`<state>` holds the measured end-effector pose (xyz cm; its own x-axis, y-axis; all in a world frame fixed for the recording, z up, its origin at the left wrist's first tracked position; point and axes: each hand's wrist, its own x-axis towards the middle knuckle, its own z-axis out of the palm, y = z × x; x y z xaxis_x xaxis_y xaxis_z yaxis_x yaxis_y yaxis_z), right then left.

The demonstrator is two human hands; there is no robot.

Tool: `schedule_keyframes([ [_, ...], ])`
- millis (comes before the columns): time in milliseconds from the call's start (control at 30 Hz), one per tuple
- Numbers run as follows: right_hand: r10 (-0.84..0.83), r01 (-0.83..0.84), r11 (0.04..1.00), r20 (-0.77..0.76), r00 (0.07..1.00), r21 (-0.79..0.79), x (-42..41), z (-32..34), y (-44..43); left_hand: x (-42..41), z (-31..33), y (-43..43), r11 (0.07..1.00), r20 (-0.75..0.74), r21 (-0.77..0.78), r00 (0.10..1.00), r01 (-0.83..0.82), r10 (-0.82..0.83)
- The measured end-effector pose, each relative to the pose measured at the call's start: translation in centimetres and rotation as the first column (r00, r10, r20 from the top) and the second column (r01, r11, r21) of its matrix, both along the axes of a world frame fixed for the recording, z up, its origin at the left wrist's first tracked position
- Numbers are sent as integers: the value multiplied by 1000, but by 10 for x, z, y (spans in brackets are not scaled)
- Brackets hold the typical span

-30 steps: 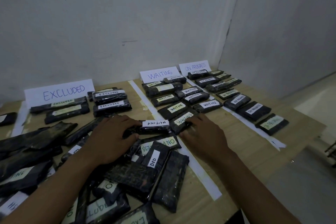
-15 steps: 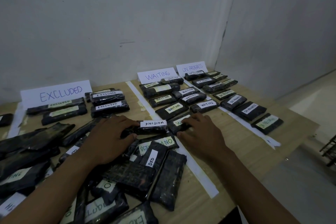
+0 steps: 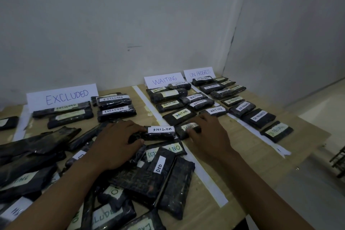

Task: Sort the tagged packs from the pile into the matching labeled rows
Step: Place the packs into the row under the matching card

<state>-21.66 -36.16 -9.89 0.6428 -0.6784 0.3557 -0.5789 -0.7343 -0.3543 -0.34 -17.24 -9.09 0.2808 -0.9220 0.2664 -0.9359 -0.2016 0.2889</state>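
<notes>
A pile of black wrapped packs (image 3: 141, 177) with white tags lies at the front left of the wooden table (image 3: 242, 155). My left hand (image 3: 115, 144) grips one end of a pack tagged WAITING (image 3: 160, 132), tag upside down, at the pile's far edge. My right hand (image 3: 209, 134) rests with fingers closed on another WAITING pack (image 3: 183, 130) at the near end of the WAITING row. Paper signs read EXCLUDED (image 3: 63, 95), WAITING (image 3: 164, 80) and ON PROGRESS (image 3: 198, 73), each with a row of packs in front.
White tape strips (image 3: 209, 179) divide the rows. The ON PROGRESS row (image 3: 259, 117) runs to the table's right edge (image 3: 306, 147). Walls close off the back and right. A lone pack (image 3: 8, 122) lies far left. A dark rack (image 3: 338, 162) stands beyond the table.
My right hand has slid slightly onto the WAITING pack in front of it, covering more of its tag. My left hand keeps its hold on the other pack.
</notes>
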Motion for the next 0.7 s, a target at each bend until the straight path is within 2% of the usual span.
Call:
schedule_keyframes([
  [133, 224, -227, 974, -130, 966, -6, 28, 19, -22, -1, 0, 1, 1000, 1, 3, 1000, -1, 1],
  [233, 279, -270, 960, -265, 923, 71, 45, 18, -29, -1, 0, 2, 1000, 5, 14, 1000, -3, 3],
  [467, 235, -229, 972, -306, 923, 53, 48, 7, -29, 0, -1, 1, 1000, -1, 9, 1000, -6, 6],
  [700, 284, -271, 959, -269, 920, 87, 43, 6, -33, -2, 0, 2, 1000, -1, 18, 1000, -6, 6],
])
